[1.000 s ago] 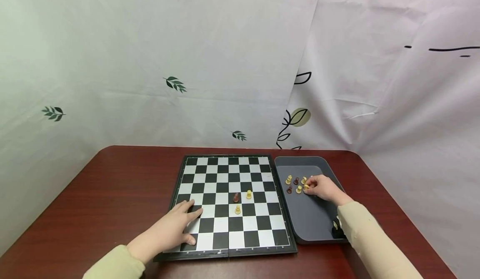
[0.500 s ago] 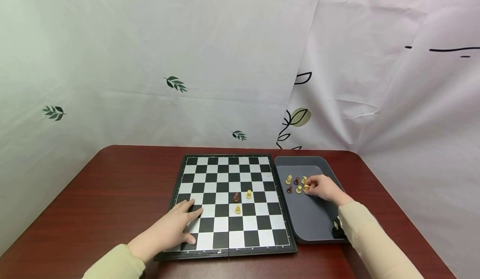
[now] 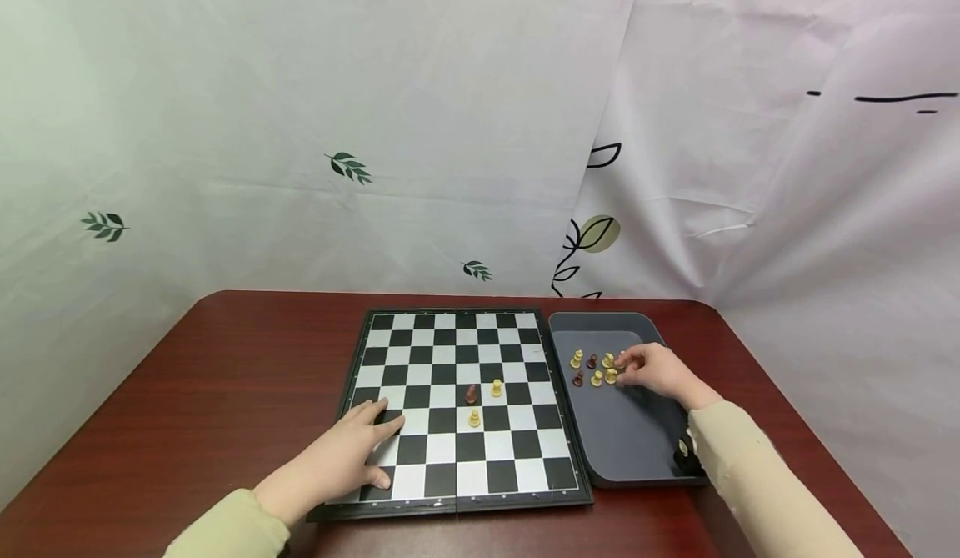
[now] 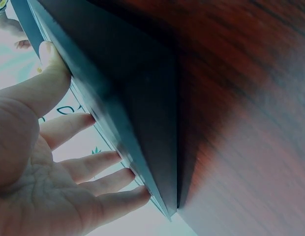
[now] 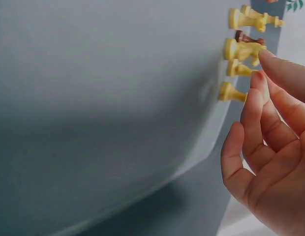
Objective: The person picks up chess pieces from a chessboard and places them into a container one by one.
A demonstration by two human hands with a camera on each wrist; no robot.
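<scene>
My left hand (image 3: pixel 360 445) lies flat on the near-left corner of the black-and-white chessboard (image 3: pixel 450 458), fingers straight; the left wrist view shows those fingers (image 4: pixel 88 172) against the board's edge (image 4: pixel 123 98). A brown piece (image 3: pixel 471 394) and two yellow pieces (image 3: pixel 497 388) (image 3: pixel 474 418) stand mid-board. My right hand (image 3: pixel 648 370) is in the grey tray (image 3: pixel 622 441), beside a cluster of yellow and brown pieces (image 3: pixel 596 370). In the right wrist view its loosely bent fingers (image 5: pixel 263 83) hold nothing, and one fingertip touches the top of a yellow piece (image 5: pixel 243 49).
The board and tray sit side by side on a dark red table (image 3: pixel 225 374). A yellow and a dark piece (image 3: pixel 684 449) lie in the tray's near-right corner by my sleeve. A white printed cloth (image 3: pixel 450 124) hangs close behind the table.
My right hand and forearm have shifted slightly to the right, away from the cluster of pieces. The left hand and the board pieces have not moved.
</scene>
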